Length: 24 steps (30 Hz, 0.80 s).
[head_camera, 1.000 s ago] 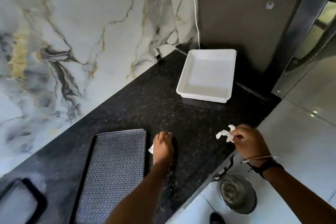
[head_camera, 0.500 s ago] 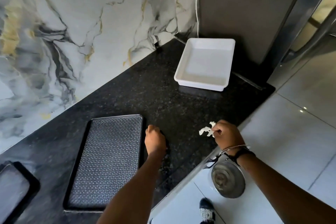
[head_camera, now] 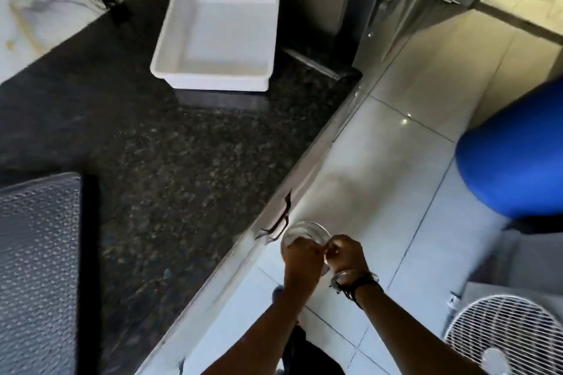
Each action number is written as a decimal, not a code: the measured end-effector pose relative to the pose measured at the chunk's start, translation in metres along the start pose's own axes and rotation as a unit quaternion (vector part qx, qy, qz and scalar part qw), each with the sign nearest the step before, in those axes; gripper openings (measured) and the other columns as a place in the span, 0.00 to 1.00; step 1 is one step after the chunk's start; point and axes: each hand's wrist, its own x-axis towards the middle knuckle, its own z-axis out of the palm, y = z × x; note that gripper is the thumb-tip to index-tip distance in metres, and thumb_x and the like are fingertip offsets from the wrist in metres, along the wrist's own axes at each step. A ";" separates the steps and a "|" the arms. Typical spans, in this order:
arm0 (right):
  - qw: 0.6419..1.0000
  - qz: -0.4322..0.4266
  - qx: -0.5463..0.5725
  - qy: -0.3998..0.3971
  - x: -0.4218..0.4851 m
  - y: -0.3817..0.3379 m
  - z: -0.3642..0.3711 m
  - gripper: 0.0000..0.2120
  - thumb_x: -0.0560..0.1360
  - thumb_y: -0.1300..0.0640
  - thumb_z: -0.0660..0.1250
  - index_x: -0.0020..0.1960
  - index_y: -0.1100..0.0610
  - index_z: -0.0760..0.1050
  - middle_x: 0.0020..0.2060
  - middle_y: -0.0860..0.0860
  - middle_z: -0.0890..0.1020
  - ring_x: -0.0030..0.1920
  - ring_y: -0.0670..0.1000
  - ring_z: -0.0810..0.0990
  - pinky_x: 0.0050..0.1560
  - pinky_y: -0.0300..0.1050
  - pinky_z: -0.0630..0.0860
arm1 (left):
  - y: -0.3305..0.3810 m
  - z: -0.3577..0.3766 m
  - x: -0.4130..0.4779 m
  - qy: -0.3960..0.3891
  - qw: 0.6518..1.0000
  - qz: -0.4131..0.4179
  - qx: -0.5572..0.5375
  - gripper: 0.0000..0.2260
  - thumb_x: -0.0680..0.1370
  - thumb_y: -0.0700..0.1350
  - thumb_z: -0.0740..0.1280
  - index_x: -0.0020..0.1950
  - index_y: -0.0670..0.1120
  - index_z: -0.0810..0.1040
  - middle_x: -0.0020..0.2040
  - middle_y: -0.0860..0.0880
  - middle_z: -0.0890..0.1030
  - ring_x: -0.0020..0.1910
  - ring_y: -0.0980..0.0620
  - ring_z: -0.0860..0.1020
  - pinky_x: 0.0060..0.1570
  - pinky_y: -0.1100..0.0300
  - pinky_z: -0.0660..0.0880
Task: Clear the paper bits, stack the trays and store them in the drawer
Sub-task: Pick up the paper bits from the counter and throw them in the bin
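Observation:
My left hand (head_camera: 301, 262) and my right hand (head_camera: 345, 254) meet fingertip to fingertip beyond the counter's edge, directly above a small round metal bin (head_camera: 307, 230) on the floor. Both are closed, and a pale scrap of the paper bits (head_camera: 325, 250) shows where the fingers pinch together; the rest is hidden. A white deep tray (head_camera: 210, 82) stands at the far end of the black granite counter (head_camera: 182, 176). A dark textured tray (head_camera: 36, 253) lies at the left edge of view.
A dark handle (head_camera: 280, 219) sticks out of the cabinet front below the counter edge. On the tiled floor to the right are a blue drum (head_camera: 518, 155) and a white fan grille (head_camera: 502, 335). Steel frames rise behind the white tray.
Both hands left the counter and came together over the floor bin, the left carrying the scrap it picked up. The view swung right and down.

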 end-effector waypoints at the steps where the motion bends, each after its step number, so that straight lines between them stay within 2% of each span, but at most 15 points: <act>1: 1.000 0.011 -0.022 -0.017 0.014 0.014 0.011 0.02 0.66 0.67 0.72 0.37 0.66 0.82 0.39 0.62 0.85 0.42 0.59 0.84 0.38 0.36 0.69 | -0.016 0.012 0.019 0.009 0.999 -0.031 -0.014 0.12 0.72 0.32 0.65 0.32 0.47 0.76 0.32 0.50 0.76 0.34 0.53 0.72 0.32 0.74 0.64; 3: 0.993 0.024 -0.072 -0.091 0.041 0.037 0.031 0.10 0.69 0.59 0.73 0.46 0.65 0.82 0.48 0.62 0.85 0.50 0.58 0.83 0.48 0.42 0.73 | -0.042 0.028 0.057 0.000 0.996 -0.087 -0.036 0.06 0.73 0.32 0.66 0.42 0.40 0.82 0.41 0.45 0.82 0.42 0.51 0.77 0.35 0.72 0.67; 4: 0.985 0.024 -0.103 -0.135 0.053 0.041 0.035 0.14 0.69 0.56 0.73 0.51 0.63 0.81 0.53 0.61 0.84 0.55 0.57 0.81 0.53 0.44 0.75 | -0.049 0.032 0.073 -0.022 0.993 -0.104 -0.052 0.08 0.73 0.33 0.67 0.50 0.38 0.83 0.49 0.43 0.84 0.48 0.50 0.80 0.41 0.71 0.72; 5: 0.975 0.022 -0.135 -0.178 0.063 0.045 0.039 0.16 0.70 0.54 0.72 0.55 0.60 0.80 0.56 0.59 0.83 0.58 0.57 0.80 0.57 0.46 0.76 | -0.057 0.034 0.084 -0.057 0.989 -0.123 -0.058 0.13 0.74 0.33 0.67 0.57 0.38 0.81 0.56 0.41 0.83 0.54 0.48 0.81 0.50 0.66 0.76; 7: 0.964 0.032 -0.164 -0.206 0.074 0.046 0.035 0.15 0.71 0.50 0.67 0.53 0.56 0.81 0.58 0.59 0.82 0.59 0.59 0.80 0.57 0.46 0.76 | -0.060 0.030 0.091 -0.120 0.982 -0.140 -0.031 0.18 0.75 0.33 0.66 0.65 0.41 0.78 0.66 0.40 0.78 0.64 0.44 0.77 0.64 0.55 0.74; 9: 0.965 0.032 -0.184 -0.184 0.073 0.041 0.020 0.12 0.70 0.50 0.63 0.41 0.57 0.81 0.52 0.60 0.84 0.54 0.61 0.81 0.48 0.43 0.75 | -0.053 0.022 0.083 -0.137 0.979 -0.149 -0.022 0.20 0.76 0.32 0.64 0.67 0.43 0.77 0.70 0.41 0.74 0.68 0.43 0.74 0.68 0.50 0.70; 11: 0.966 0.009 -0.212 -0.149 0.065 0.024 -0.001 0.09 0.70 0.58 0.64 0.42 0.60 0.81 0.49 0.61 0.85 0.51 0.62 0.82 0.46 0.44 0.75 | -0.034 0.012 0.065 -0.121 0.980 -0.150 -0.039 0.19 0.77 0.32 0.61 0.67 0.40 0.76 0.69 0.39 0.75 0.68 0.41 0.73 0.69 0.50 0.70; 13: 0.985 -0.027 -0.159 -0.069 0.052 -0.004 -0.021 0.09 0.68 0.65 0.65 0.44 0.62 0.83 0.46 0.61 0.86 0.48 0.61 0.83 0.48 0.49 0.80 | 0.000 -0.006 0.035 -0.109 0.984 -0.132 -0.039 0.17 0.78 0.32 0.59 0.65 0.37 0.76 0.67 0.39 0.77 0.67 0.42 0.75 0.68 0.52 0.71; 14: 0.994 -0.049 -0.101 -0.014 0.044 -0.023 -0.032 0.10 0.68 0.66 0.65 0.44 0.61 0.83 0.44 0.60 0.86 0.46 0.61 0.84 0.46 0.51 0.81 | 0.017 -0.017 0.018 -0.106 0.989 -0.097 -0.044 0.15 0.78 0.32 0.60 0.63 0.36 0.78 0.65 0.39 0.78 0.65 0.44 0.76 0.66 0.52 0.72; 16: 0.985 -0.150 -0.021 0.085 0.017 -0.079 -0.049 0.10 0.69 0.64 0.63 0.45 0.59 0.82 0.41 0.59 0.87 0.42 0.61 0.84 0.42 0.50 0.81 | 0.046 -0.057 -0.026 -0.074 0.992 0.018 -0.096 0.12 0.75 0.32 0.65 0.56 0.37 0.82 0.59 0.40 0.83 0.57 0.48 0.81 0.63 0.51 0.76; 18: 0.957 -0.257 0.030 0.127 -0.015 -0.152 -0.058 0.11 0.70 0.61 0.62 0.46 0.58 0.82 0.41 0.57 0.87 0.41 0.58 0.84 0.40 0.48 0.80 | 0.052 -0.113 -0.069 0.021 0.983 0.124 -0.134 0.11 0.75 0.33 0.67 0.55 0.42 0.83 0.56 0.45 0.85 0.54 0.51 0.83 0.57 0.56 0.79; 20: 0.936 -0.329 0.045 0.113 -0.032 -0.210 -0.053 0.10 0.70 0.62 0.64 0.48 0.58 0.82 0.43 0.57 0.86 0.43 0.57 0.83 0.42 0.47 0.79 | 0.041 -0.165 -0.096 0.147 0.967 0.126 -0.166 0.11 0.76 0.37 0.69 0.55 0.48 0.83 0.53 0.51 0.85 0.49 0.57 0.83 0.49 0.63 0.80; 22: 0.908 -0.418 0.020 0.001 -0.051 -0.270 -0.026 0.14 0.70 0.62 0.68 0.54 0.61 0.80 0.49 0.59 0.83 0.50 0.58 0.81 0.52 0.49 0.77 | 0.011 -0.225 -0.126 0.347 0.919 0.027 -0.184 0.10 0.76 0.40 0.69 0.58 0.46 0.80 0.51 0.48 0.83 0.47 0.56 0.82 0.46 0.59 0.79; 23: 0.892 -0.447 -0.022 -0.070 -0.060 -0.300 -0.005 0.18 0.70 0.61 0.70 0.59 0.62 0.78 0.55 0.60 0.81 0.56 0.60 0.79 0.59 0.50 0.74 | -0.011 -0.252 -0.141 0.444 0.880 -0.048 -0.160 0.12 0.76 0.40 0.69 0.59 0.42 0.79 0.53 0.44 0.81 0.50 0.50 0.81 0.51 0.53 0.78; 24: 0.875 -0.463 -0.075 -0.122 -0.062 -0.325 0.015 0.22 0.70 0.58 0.71 0.63 0.62 0.76 0.60 0.61 0.78 0.61 0.60 0.76 0.65 0.50 0.70 | -0.035 -0.273 -0.150 0.509 0.841 -0.130 -0.132 0.15 0.76 0.40 0.69 0.61 0.39 0.77 0.57 0.39 0.78 0.55 0.43 0.78 0.57 0.50 0.75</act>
